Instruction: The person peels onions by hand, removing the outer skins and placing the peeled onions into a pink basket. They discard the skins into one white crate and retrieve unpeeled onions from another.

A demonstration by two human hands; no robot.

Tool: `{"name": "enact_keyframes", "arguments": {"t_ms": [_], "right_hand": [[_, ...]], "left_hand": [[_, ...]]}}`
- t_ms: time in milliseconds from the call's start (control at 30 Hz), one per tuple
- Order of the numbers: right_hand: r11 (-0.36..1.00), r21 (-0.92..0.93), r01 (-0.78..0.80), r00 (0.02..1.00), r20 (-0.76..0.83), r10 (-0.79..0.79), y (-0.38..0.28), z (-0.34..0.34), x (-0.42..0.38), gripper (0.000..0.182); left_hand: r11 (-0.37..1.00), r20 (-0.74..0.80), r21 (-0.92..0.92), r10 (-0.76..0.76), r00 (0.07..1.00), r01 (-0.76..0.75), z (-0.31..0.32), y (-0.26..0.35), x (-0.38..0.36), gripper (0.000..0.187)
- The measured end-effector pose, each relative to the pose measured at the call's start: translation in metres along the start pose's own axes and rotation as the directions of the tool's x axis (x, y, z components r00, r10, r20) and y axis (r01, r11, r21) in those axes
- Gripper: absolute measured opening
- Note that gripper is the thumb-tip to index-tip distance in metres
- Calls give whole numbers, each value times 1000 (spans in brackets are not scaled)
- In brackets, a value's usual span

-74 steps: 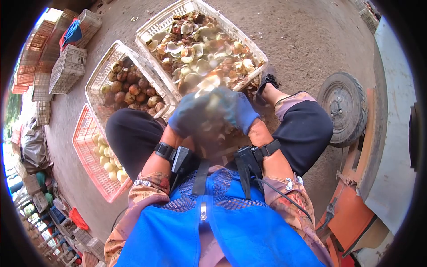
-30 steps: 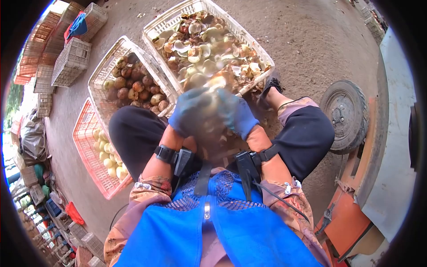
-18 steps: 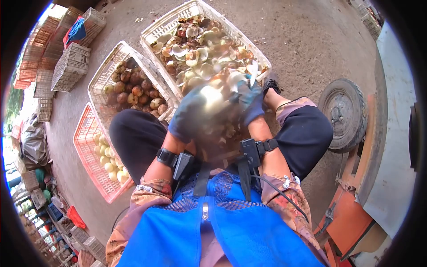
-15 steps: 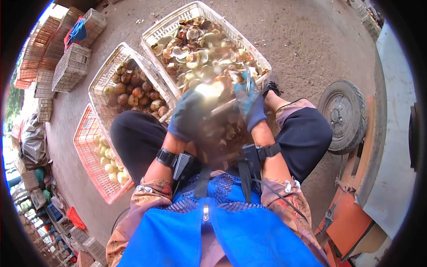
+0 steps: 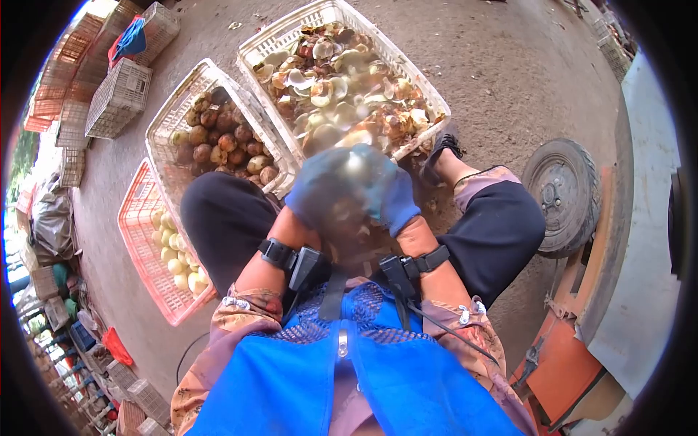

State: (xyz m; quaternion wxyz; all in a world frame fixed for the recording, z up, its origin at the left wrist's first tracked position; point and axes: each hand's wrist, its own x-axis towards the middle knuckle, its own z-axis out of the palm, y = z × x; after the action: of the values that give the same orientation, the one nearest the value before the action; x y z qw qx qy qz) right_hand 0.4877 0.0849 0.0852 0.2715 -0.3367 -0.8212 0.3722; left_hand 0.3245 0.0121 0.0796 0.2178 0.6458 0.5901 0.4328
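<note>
My left hand [image 5: 320, 182] and my right hand [image 5: 389, 185], both in blue work gloves, are brought together between my knees. Their fingers are curled inward and meet. What lies between them is hidden by the gloves and by a blurred, bright patch. Just beyond the hands stands a white plastic crate [image 5: 251, 54] heaped with cut peels [image 5: 338, 91], pale inside and brown outside. To its left, another white crate [image 5: 156, 142] holds round brown produce [image 5: 225, 142]. A pink crate [image 5: 134, 236] beside my left knee contains pale, round, peeled-looking pieces [image 5: 174, 254].
A wheel with a tyre [image 5: 560, 192] is by my right knee, next to an orange metal frame [image 5: 567, 367] and a grey panel [image 5: 632, 218]. Stacked crates [image 5: 116, 98] stand at the far left, near a grey covered bundle [image 5: 52, 221]. My shoe [image 5: 442, 156] is beside the peel crate.
My right hand, earlier raised at the peel crate's edge with a thin shiny blade showing, has come left and down against my left hand. The blade no longer shows.
</note>
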Motion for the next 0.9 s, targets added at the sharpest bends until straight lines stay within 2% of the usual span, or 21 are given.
{"name": "enact_keyframes", "arguments": {"t_ms": [33,100,133,200,233,300,333,400,433,500,533,600,733,800,833,900], "right_hand": [[1000,3,1,1000,4,-1,0,-4,2,56],[997,78,20,986,165,-33,2,-12,7,58],[997,77,17,985,169,-30,7,-8,6,58],[999,-52,-2,987,160,11,18,4,2,58],[999,-50,1,986,167,7,19,6,1,58],[988,155,25,999,40,-31,20,7,0,49],[987,156,25,999,41,-32,15,4,1,49],[957,287,-38,999,39,27,3,-6,5,40],[957,287,-39,999,39,29,6,-3,4,40],[955,297,-2,1000,-19,8,15,4,2,35],[955,296,-2,1000,-18,8,19,6,2,35],[902,428,-51,999,35,39,23,9,0,34],[856,493,-152,988,96,120,25,5,-1,31],[808,553,-205,977,161,138,27,5,-2,26],[808,553,-205,977,162,137,29,3,-1,26],[817,561,-133,990,108,88,32,-1,-1,18]], "left_hand": [[1000,-2,2,-4,1000,4,0,-4,-1,40],[1000,51,4,-6,999,6,5,-14,-2,42],[1000,51,0,-10,999,10,7,-11,-2,42],[984,-37,165,77,996,-70,10,-3,0,45],[984,-42,167,72,997,-64,9,-3,0,45],[980,-2,157,126,992,-124,7,-5,2,52],[980,-3,158,125,992,-123,9,-8,0,52],[981,-48,176,84,995,-75,15,-16,-6,56],[982,-46,176,84,995,-74,15,-14,-7,56],[975,-19,219,-33,999,37,17,-6,-9,52],[975,-20,219,-34,999,38,16,2,-7,52],[973,57,231,-16,998,3,11,19,-3,46],[973,13,230,-6,1000,3,19,10,-7,43],[977,-91,37,-207,974,211,30,-5,-14,34],[977,-92,37,-208,974,212,26,0,-11,34],[921,-221,383,163,962,-68,18,12,-5,24]]}}
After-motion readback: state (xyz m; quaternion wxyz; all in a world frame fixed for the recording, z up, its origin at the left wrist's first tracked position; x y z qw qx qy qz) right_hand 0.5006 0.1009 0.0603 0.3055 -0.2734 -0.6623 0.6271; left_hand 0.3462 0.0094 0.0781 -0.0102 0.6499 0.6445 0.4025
